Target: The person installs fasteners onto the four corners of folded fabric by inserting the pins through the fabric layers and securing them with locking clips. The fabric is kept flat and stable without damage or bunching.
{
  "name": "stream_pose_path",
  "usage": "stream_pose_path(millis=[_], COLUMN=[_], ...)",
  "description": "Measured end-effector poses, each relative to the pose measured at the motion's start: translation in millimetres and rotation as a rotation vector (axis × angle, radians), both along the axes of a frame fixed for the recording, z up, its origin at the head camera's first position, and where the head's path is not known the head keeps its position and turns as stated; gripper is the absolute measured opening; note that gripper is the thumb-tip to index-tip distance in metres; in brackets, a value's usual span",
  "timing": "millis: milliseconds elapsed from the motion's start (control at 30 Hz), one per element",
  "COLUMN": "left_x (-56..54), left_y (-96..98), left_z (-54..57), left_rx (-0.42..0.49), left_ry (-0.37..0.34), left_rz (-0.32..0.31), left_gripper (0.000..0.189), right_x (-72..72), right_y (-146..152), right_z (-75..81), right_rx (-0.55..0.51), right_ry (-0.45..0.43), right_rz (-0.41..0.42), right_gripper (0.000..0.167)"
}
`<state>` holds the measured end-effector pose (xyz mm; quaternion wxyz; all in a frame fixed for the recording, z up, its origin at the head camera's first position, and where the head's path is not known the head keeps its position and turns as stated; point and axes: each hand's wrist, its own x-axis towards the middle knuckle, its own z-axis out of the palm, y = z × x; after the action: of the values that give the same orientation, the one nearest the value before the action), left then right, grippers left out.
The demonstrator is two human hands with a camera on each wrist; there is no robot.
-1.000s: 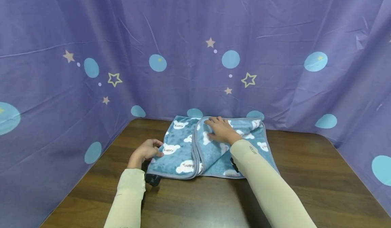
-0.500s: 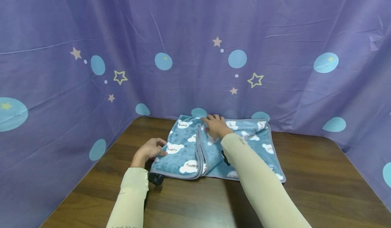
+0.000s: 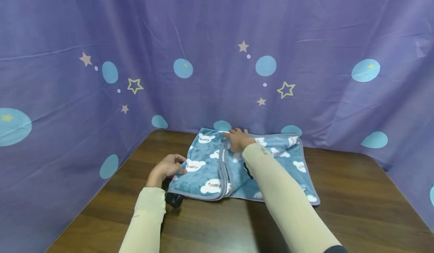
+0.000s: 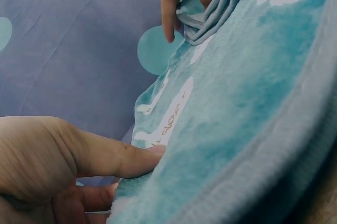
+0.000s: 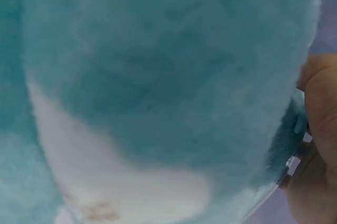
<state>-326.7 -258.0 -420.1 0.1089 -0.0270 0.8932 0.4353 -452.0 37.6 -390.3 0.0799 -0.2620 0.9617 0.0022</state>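
Note:
A teal blanket (image 3: 207,157) with white bear-head patches and grey trim lies on the wooden table. Its right part (image 3: 237,173) is folded in layers, whose trimmed edges run down the middle. At the blanket's left side my left hand (image 3: 168,166) pinches the edge, thumb on top and other fingers behind, as the left wrist view shows. My right hand (image 3: 239,140) grips the far end of the folded layers; in the left wrist view its fingers (image 4: 168,8) straddle the bunched trim. Mostly blanket fills the right wrist view, with part of the right hand (image 5: 321,129) at the right.
The brown wooden table (image 3: 203,226) extends in front of the blanket and to both sides. A purple curtain (image 3: 210,30) with stars and blue dots hangs right behind the table and along its left and right sides.
My right hand has moved left and back over the blanket to the far end of the folded edge. My left hand stays at the left edge. The head view has shifted slightly.

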Motion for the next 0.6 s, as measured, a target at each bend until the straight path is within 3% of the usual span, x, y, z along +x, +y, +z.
stream_pose_path(millis=[267, 600], left_x=[0.8, 0.3], left_y=[1.4, -0.5], left_z=[0.0, -1.2], left_rx=[-0.002, 0.012], left_ry=[0.005, 0.010], left_rz=[0.010, 0.021], left_gripper=[0.050, 0.049], right_x=[-3.6, -6.3], right_y=[1.7, 3.8], right_z=[-6.5, -1.6], right_rx=[-0.018, -0.105], right_ry=[-0.097, -0.074], right_rz=[0.001, 0.049], right_gripper=[0.066, 0.045])
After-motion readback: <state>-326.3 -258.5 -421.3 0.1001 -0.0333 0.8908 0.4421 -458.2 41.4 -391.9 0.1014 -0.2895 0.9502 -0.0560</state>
